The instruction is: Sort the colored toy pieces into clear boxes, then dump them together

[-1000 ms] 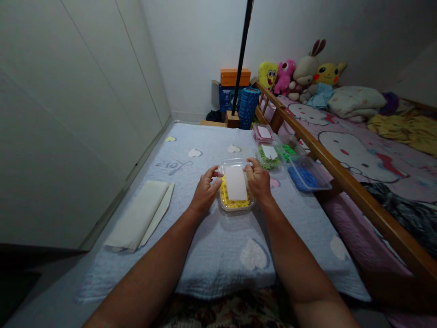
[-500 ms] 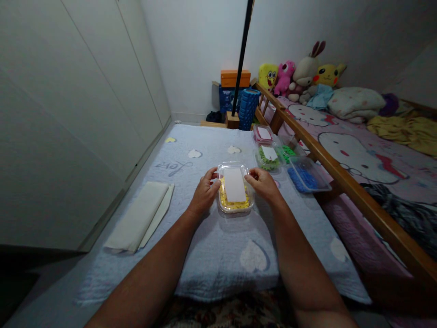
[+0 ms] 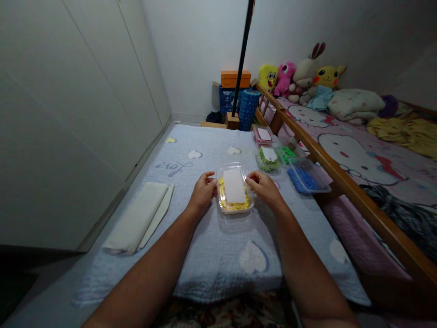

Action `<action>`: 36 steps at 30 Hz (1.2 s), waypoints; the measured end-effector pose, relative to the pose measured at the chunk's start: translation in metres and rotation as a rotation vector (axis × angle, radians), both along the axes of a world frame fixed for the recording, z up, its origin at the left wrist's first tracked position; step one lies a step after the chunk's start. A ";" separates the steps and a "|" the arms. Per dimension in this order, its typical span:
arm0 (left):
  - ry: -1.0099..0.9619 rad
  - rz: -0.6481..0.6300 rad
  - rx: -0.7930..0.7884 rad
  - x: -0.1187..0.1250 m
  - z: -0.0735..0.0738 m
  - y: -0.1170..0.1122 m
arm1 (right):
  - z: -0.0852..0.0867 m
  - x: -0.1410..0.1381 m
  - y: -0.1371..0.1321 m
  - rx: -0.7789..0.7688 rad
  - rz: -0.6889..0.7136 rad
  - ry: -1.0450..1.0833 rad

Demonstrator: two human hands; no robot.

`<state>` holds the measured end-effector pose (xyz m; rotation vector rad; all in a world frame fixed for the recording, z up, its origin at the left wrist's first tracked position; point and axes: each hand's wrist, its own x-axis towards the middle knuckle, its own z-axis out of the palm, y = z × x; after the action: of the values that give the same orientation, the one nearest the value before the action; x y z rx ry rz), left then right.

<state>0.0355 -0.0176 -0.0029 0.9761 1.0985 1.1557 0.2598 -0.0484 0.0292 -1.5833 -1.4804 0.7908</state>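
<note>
A clear plastic container [image 3: 235, 208] with a lid stands on the cloth in front of me. Small yellow pieces [image 3: 223, 193] fill its lower part, and a blank white card [image 3: 235, 186] shows at its top. Just left of its rim is my left hand [image 3: 204, 190], fingers apart and holding nothing. My right hand [image 3: 262, 186] has thumb and forefinger closed at the upper right edge of the container. How firmly it grips there is hard to see.
A folded cream cloth or paper [image 3: 138, 218] lies at left. Toward the right edge stand a box of blue pieces [image 3: 302, 178], boxes of green pieces [image 3: 269, 159] and a pink-filled box [image 3: 262, 135]. A wooden bed rail [image 3: 321, 157] runs along the right.
My left hand has let go of the container's left rim and drawn slightly away to the left. The right hand stays at the right rim, and the container has hardly moved.
</note>
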 end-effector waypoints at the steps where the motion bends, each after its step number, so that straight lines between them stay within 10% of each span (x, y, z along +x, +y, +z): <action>1: -0.023 -0.038 -0.039 0.001 -0.001 0.001 | 0.002 0.001 -0.002 -0.010 0.014 0.019; 36: -0.234 0.046 -0.113 0.007 -0.010 0.002 | 0.002 -0.001 -0.046 -0.217 0.152 0.162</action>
<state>0.0422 -0.0154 -0.0131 0.7114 0.9906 1.1988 0.2584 -0.0946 0.0311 -1.5336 -1.4478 1.1738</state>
